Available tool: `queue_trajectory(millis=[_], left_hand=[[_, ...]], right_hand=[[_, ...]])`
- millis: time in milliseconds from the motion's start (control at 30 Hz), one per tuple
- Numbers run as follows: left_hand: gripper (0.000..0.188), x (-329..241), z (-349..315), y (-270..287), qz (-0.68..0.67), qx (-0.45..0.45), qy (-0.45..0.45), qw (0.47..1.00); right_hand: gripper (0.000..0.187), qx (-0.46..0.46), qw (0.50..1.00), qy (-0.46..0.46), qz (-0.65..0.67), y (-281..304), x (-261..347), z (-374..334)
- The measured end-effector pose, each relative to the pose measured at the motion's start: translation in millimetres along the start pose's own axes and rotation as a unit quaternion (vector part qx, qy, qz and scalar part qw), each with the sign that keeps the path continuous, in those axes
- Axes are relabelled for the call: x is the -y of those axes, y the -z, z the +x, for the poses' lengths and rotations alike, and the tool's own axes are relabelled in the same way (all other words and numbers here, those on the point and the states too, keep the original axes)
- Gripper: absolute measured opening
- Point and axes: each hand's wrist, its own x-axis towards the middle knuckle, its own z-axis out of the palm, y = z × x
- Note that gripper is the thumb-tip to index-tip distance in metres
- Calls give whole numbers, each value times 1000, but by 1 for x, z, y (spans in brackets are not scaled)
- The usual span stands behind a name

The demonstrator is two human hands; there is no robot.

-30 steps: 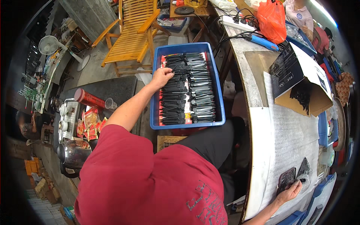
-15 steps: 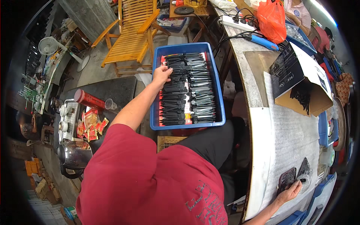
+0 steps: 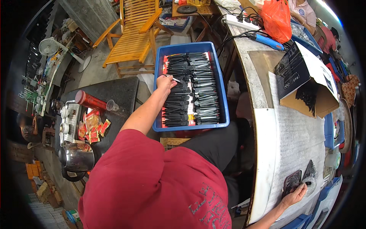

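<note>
My left hand (image 3: 164, 83) reaches over the left row in a blue plastic bin (image 3: 225, 100), its fingers pinched on a slim black pointed tool (image 3: 175, 79) with a pale, shiny edge. Two rows of similar slim black tools (image 3: 204, 95) lie stacked in the bin, on red and white printed sheets. Far off at the lower right, my right hand (image 3: 294, 195) rests on the workbench, fingers closed at a clear plastic piece (image 3: 311, 183) with a dark spot; what exactly they grip is hard to make out. Beside it lies a dark, rounded rectangular object (image 3: 291, 182).
A printed carton (image 3: 299, 72) lies open on the workbench (image 3: 267, 149), black pieces inside. Behind it are a red plastic bag (image 3: 276, 23), a power strip (image 3: 240, 23) and a blue-handled tool (image 3: 265, 41). A low black table (image 3: 122, 89) stands left, a wooden chair (image 3: 131, 42) beyond.
My left hand has shifted a little down along the left row, and a slim tool with a pale edge now shows at its fingertips. The right hand stays in place.
</note>
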Motion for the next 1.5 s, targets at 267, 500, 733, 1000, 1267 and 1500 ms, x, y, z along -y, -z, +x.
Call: queue_trajectory(millis=[267, 500, 733, 1000, 1267, 1500], left_hand=[[24, 9, 0, 0, -4, -108, 9, 994], [41, 16, -23, -18, 30, -172, -64, 983], [24, 11, -32, -2, 435, -74, -366, 819], [26, -16, -81, -61, 325, 122, -502, 793], [23, -35, -205, -169, 240, 439, -502, 705], [20, -4, -260, -280, 244, 551, -536, 591]], right_hand=[[15, 5, 1000, -2, 20, -3, -5, 1], [16, 10, 1000, 1, 11, 4, -3, 0], [15, -23, 1000, -13, 8, 1, -3, -3], [10, -36, 998, -9, 50, -13, 12, -4], [8, 3, 992, -22, 122, -13, 18, -8], [12, 3, 997, -13, 70, -7, 15, -7]])
